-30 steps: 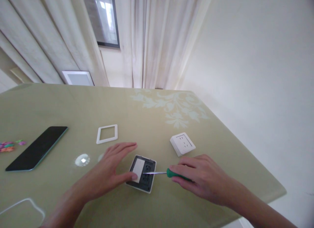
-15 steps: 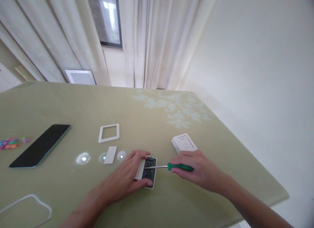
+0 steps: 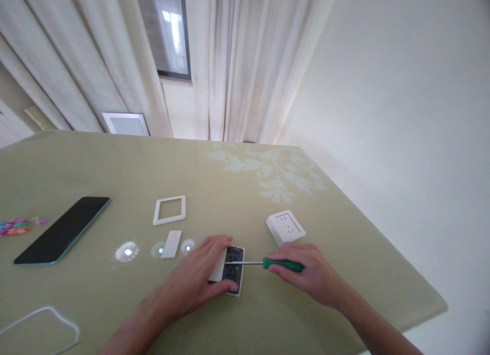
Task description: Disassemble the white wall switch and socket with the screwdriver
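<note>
My left hand grips a wall switch by its two sides, thumb at the near edge and fingers at the far one. One white rocker covers its left part; the dark inner mechanism lies bare on the right. In my right hand is a screwdriver with a green handle, held almost level. Its metal shaft points left, and the tip reaches the dark mechanism beside the white rocker. Left of the switch lie a loose white rocker and a white square frame.
A white socket lies just beyond my right hand. To the left are a black tablet, small coloured pieces and a white cable. The table ends at a right edge near the wall.
The view has shifted slightly. My right hand and the screwdriver have moved a little, with the tip still at the mechanism. My left hand keeps its hold on the switch.
</note>
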The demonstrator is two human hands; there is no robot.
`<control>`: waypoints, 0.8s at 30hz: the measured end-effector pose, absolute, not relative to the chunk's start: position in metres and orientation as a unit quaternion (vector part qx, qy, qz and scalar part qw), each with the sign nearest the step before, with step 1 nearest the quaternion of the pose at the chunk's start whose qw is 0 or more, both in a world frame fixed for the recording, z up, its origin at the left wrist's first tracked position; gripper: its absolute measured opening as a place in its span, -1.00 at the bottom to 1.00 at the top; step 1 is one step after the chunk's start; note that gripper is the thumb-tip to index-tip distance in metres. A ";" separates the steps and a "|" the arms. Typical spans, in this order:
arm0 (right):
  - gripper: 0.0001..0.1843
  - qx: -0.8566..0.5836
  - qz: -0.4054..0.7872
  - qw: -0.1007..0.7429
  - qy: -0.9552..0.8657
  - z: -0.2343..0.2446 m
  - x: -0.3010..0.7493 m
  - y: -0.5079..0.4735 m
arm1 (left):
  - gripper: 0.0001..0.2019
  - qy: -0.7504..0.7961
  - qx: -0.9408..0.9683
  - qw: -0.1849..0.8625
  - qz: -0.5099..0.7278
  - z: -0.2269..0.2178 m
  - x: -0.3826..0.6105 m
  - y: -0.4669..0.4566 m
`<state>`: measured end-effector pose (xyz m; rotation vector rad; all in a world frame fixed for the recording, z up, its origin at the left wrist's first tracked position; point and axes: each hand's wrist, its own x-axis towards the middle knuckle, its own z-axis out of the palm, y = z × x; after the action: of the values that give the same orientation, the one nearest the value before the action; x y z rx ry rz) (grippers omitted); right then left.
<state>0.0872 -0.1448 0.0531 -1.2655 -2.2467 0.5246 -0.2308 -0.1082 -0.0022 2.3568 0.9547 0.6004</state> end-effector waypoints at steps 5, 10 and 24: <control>-0.84 -0.472 0.198 0.282 -0.811 0.063 0.096 -0.146 | -0.38 0.340 0.889 0.140 0.273 -0.003 -0.227 -0.108; -0.84 -0.461 0.198 0.329 -0.800 0.075 0.095 -0.138 | -0.65 0.356 0.876 0.113 0.306 0.001 -0.223 -0.109; -0.83 -0.506 0.216 0.517 -0.655 0.037 0.044 -0.108 | -0.58 0.558 0.646 0.337 0.398 0.005 -0.259 -0.074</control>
<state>0.0440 -0.1078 0.0373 -1.2157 -1.5732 0.5192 -0.2593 -0.0743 0.0054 1.6830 1.4557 1.0370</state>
